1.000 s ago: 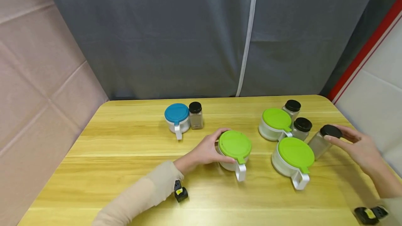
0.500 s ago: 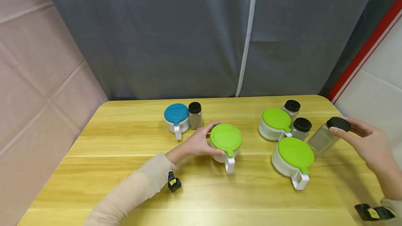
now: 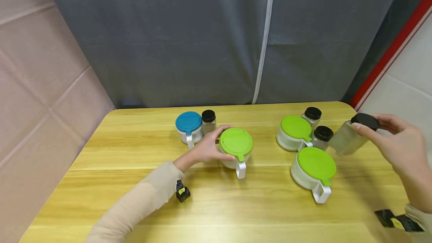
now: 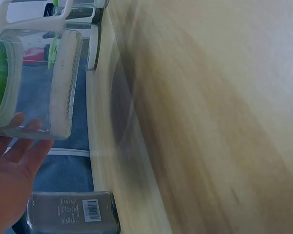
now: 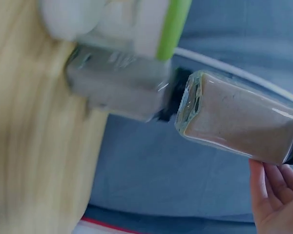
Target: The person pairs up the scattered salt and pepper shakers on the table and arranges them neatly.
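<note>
My left hand (image 3: 206,148) grips a clear seasoning jar (image 3: 236,145) with a green lid and white handle. In the left wrist view, this jar (image 4: 36,85) hangs above the tabletop, fingers curved under its side. My right hand (image 3: 403,143) holds a black-lidded spice bottle (image 3: 349,140) near its lid, tilted and raised off the table. Powder fills much of that bottle (image 5: 239,117) in the right wrist view. Close to its base stands another spice bottle (image 3: 322,138), beside two green-lidded jars (image 3: 294,132) (image 3: 314,168).
A blue-lidded jar (image 3: 189,123) stands at the back left of the wooden table (image 3: 256,213). Right of it is a spice bottle (image 3: 208,125), partly hidden by my left hand. One more spice bottle (image 3: 312,115) stands at the back right. A grey curtain (image 3: 168,48) hangs behind.
My left hand has carried the green-lidded jar left and toward the back. My right hand has raised the spice bottle up and away from the table, tilting it more.
</note>
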Available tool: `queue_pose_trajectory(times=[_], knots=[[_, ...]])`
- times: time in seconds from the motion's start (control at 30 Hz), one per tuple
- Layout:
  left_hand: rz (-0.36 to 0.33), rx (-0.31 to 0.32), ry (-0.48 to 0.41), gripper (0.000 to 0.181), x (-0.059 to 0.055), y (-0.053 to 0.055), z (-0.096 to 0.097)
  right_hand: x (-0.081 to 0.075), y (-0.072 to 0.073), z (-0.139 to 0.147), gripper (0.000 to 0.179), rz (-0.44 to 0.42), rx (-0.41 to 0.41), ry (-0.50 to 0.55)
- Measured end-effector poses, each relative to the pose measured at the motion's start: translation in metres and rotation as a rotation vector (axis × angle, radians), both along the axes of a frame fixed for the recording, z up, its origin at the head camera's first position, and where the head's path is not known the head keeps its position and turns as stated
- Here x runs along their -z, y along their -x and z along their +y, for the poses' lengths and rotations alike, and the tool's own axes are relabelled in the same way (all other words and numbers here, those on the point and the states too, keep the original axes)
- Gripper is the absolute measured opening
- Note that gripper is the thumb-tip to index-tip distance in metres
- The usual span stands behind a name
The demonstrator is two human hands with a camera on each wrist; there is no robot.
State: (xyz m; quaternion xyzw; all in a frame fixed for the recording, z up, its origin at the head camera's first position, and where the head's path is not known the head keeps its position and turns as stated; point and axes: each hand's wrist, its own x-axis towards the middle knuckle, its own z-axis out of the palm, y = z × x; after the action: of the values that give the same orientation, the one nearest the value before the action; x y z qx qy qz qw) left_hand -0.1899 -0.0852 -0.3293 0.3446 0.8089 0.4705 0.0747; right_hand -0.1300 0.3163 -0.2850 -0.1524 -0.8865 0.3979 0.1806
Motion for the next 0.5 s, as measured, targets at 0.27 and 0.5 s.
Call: queue_pose_trajectory(times=[0.27,0.5], knots=[[0.004,0.014,-0.002,0.081,0.004,0.009,-0.005,-0.016,0.001,-0.026,0.029,0.121,-0.063,0.057],[0.033,0.031,-0.035,0.086,0.024,0.028,-0.011,-0.024,0.006,-0.058,0.029,0.198,-0.166,0.102]])
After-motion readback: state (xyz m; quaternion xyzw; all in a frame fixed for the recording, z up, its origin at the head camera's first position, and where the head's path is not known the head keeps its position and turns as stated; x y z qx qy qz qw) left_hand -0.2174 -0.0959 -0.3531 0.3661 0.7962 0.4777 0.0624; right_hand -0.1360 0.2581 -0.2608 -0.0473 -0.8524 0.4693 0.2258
